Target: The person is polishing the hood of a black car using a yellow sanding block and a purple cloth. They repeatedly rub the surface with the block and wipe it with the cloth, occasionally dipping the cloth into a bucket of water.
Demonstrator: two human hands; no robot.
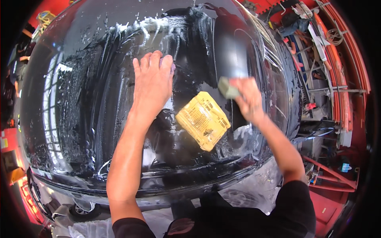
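Observation:
My left hand point(152, 77) is on the wet black car panel point(79, 119), back upward, its fingers curved over a small purple pad point(173, 69). Only an edge of that pad shows beside the fingers. My right hand point(249, 97), slightly blurred, grips a grey-green sponge-like block point(228, 88) at the right part of the panel. Between the hands and nearer to me lies a creased yellow sheet of sandpaper point(203, 121), printed back upward. White suds and streaks run across the panel, thickest beyond my left hand.
Red racks point(337, 71) with tools and long parts line the right side. Clear plastic sheeting point(254, 190) hangs below the panel's near edge. A car wheel point(81, 210) shows at the lower left, with red lights point(29, 198) beside it.

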